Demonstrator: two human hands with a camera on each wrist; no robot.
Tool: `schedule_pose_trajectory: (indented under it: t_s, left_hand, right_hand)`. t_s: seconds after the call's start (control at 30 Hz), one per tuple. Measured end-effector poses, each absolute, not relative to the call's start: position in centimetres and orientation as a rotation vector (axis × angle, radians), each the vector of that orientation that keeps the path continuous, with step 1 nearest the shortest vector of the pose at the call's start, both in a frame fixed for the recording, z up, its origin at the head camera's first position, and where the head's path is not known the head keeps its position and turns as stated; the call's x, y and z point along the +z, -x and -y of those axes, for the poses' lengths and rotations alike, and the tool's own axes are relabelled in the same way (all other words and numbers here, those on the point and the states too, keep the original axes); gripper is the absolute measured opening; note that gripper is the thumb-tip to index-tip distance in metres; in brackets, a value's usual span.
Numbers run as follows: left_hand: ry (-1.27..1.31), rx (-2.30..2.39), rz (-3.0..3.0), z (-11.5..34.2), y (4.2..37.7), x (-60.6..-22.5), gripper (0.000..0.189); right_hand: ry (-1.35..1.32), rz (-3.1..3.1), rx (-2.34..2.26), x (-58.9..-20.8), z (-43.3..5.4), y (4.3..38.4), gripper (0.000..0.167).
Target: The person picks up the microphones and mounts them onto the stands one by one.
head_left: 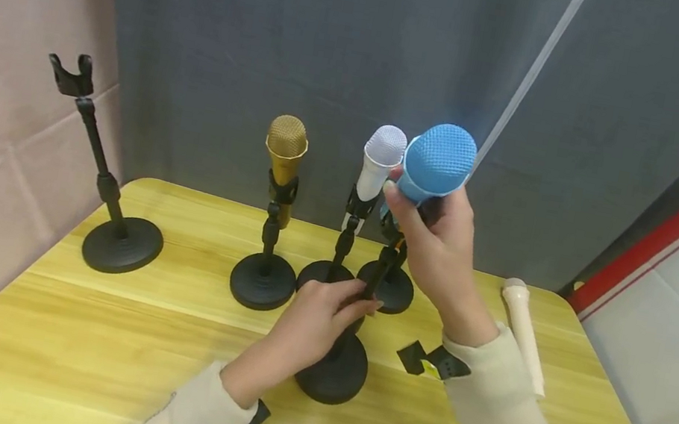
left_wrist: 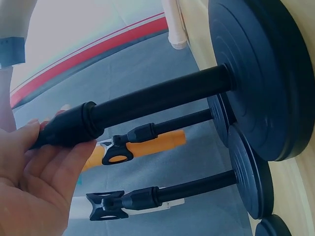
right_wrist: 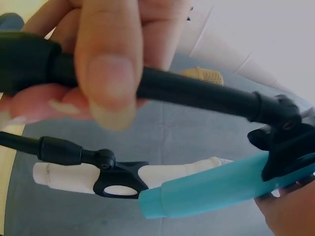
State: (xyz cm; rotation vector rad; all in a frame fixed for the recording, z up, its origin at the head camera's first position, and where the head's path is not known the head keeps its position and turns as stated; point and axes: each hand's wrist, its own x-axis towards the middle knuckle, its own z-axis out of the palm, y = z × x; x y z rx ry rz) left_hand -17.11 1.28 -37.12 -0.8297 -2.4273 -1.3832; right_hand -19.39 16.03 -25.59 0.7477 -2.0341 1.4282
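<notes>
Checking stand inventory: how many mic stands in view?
5: empty stand, far left; gold-microphone stand, right of that; white-microphone stand, next right; rear stand, partly hidden behind the blue microphone; front stand, below that microphone. A fully hidden extra seems unlikely.

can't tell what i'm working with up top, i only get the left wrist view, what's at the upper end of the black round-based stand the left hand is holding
Observer: The right hand grips a light blue microphone with a mesh head there.
Operator: any stand without a mic
Observer: Yes, the black stand at the head view's far left has an empty clip.
Operator: what's on the stand next to that one
Observer: A gold microphone with a mesh head.
</notes>
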Motion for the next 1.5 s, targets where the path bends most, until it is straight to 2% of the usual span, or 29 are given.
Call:
schedule_pose_trajectory:
  t_s: [0.2,0.27,0.63,1.1,1.33,1.5]
  left_hand:
    - [0.827,-1.374,2.431,-1.4,16.9,-37.0,0.015]
    - [0.824,-1.376,2.431,-1.4,16.9,-36.9,0.015]
    - [0.811,-1.403,2.434,-1.5,16.8,-36.8,0.018]
    - [0.818,-1.431,2.383,-1.4,17.0,-37.2,0.019]
    - [0.851,-1.452,2.378,-1.4,16.9,-37.1,0.019]
    - [0.848,-1.453,2.347,-1.3,17.0,-37.1,0.018]
  right_hand:
    - [-0.668,2.141,1.236,-26.1,-16.4,19.2,0.074]
    - [-0.653,2.155,1.203,-26.1,-16.5,19.2,0.08]
    - [-0.58,2.044,1.153,-27.0,-16.4,19.8,0.062]
    - [-0.587,1.947,1.05,-27.3,-16.3,20.2,0.059]
    - [-0.588,1.856,0.861,-27.3,-16.5,20.5,0.046]
    - [-0.621,1.843,0.828,-27.2,-16.5,20.7,0.045]
